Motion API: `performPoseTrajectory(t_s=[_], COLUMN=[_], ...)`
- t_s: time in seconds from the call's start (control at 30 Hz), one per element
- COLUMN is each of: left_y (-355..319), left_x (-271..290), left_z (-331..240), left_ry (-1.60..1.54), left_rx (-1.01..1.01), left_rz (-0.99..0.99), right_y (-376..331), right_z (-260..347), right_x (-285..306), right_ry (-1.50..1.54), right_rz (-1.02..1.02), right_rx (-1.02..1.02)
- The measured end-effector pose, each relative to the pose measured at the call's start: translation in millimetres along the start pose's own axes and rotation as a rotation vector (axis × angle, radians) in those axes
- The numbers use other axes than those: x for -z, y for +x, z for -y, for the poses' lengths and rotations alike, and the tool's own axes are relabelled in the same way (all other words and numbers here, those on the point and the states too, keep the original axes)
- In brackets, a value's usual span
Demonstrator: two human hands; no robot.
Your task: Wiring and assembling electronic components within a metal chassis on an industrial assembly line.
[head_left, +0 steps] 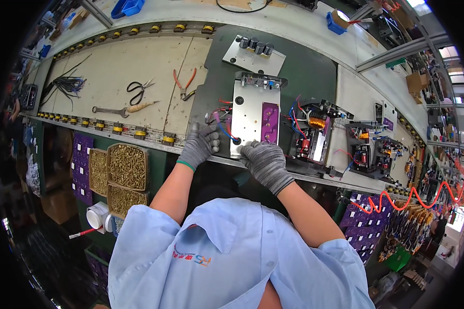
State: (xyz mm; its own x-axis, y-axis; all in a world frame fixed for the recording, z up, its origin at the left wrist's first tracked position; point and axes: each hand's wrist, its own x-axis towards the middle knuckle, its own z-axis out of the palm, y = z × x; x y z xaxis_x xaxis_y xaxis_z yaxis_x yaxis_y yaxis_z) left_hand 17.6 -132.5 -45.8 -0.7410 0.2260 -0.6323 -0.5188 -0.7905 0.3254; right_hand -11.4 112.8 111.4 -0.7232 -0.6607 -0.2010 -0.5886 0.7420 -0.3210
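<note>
- I count two gloved hands of mine: the left hand [198, 146] and the right hand [265, 164], both in grey knit gloves.
- One metal chassis plate [251, 110] lies on the dark green mat [304, 69] straight ahead, with one purple circuit board [269, 122] on its right half.
- My left hand sits just beside the plate's lower left corner, fingers curled loosely at the bundle of coloured wires [220, 119]; I cannot tell if it pinches one.
- My right hand rests on the plate's near edge, fingers bent down flat, gripping nothing that I can see.
- One second plate carrying four black capacitors [255, 45] lies beyond.
- Two open wired assemblies [314, 131] [368, 149] stand to the right.
- On the beige bench, left: one pair of scissors [138, 90], one pair of orange-handled pliers [184, 85], one wrench [110, 110].
- Three trays of brass screws [127, 166] lie below left, beside a stack of purple boards [81, 154].
- One blue bin [127, 7] sits far up.
</note>
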Motion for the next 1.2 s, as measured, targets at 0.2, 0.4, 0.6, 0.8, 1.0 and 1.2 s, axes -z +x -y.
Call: performPoseTrajectory(t_s=[0.2,0.4,0.6,0.8,1.0,1.2], left_y=[19,52,70,75,74,65], left_x=[-24,-60,-75,-81,-105,-92], left_z=[-16,-47,-59,-62,-99,-150], left_ry=[0.285,0.248,0.404,0.670,0.721,0.648], left_rx=[0.169,0.035,0.107,-0.110,-0.148,-0.185], left_rz=[-0.097,-0.005,0.028,0.026,0.017,-0.004], right_y=[1,4,10,22,50,63], right_z=[5,9,14,19,33,40], right_x=[4,8,12,21,19,11], right_ry=[-0.012,-0.042,-0.026,0.070,0.214,0.261], right_rz=[-0.008,0.117,0.160,0.181,0.049,0.063], right_rx=[-0.015,-0.091,-0.165,-0.194,-0.200,-0.181])
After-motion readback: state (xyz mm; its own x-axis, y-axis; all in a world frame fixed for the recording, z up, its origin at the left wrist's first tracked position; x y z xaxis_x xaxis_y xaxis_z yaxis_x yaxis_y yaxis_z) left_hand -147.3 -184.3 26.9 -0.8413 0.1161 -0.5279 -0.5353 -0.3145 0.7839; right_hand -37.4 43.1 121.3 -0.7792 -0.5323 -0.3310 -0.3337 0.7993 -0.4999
